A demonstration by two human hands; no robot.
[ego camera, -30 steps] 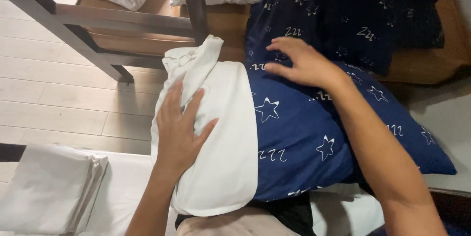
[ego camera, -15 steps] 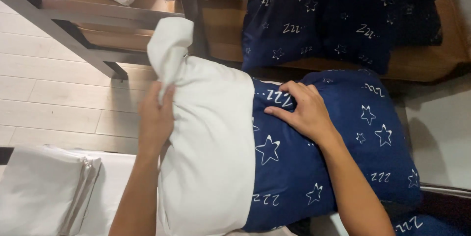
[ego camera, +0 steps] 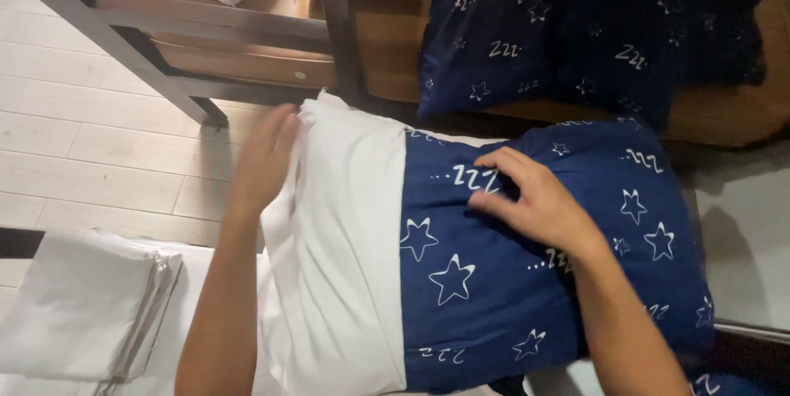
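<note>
**Both hands on a half-covered pillow**

Left hand (ego camera: 267,161) lies flat and open against the left end of a plump white fabric pillow (ego camera: 341,256), fingers together and pointing up toward its top corner; it presses the side of the cloth and grips nothing. The right hand (ego camera: 535,198) rests palm down with fingers spread on a dark navy fabric pillowcase printed with white stars and sleep letters (ego camera: 527,264); it too closes on nothing.

The pillowcase covers the right part of the pillow, its open edge running straight down the middle, so the white left part stays bare. The pillow lies across the person's lap area, in front of a dark grey metal bed frame with a brown wooden base (ego camera: 247,42).

A second navy star-printed pillow (ego camera: 576,34) sits on that wooden base, just beyond the first. A folded white sheet (ego camera: 82,305) lies at lower left, near the left forearm. Pale wooden plank floor (ego camera: 90,157) shows on the left.
</note>
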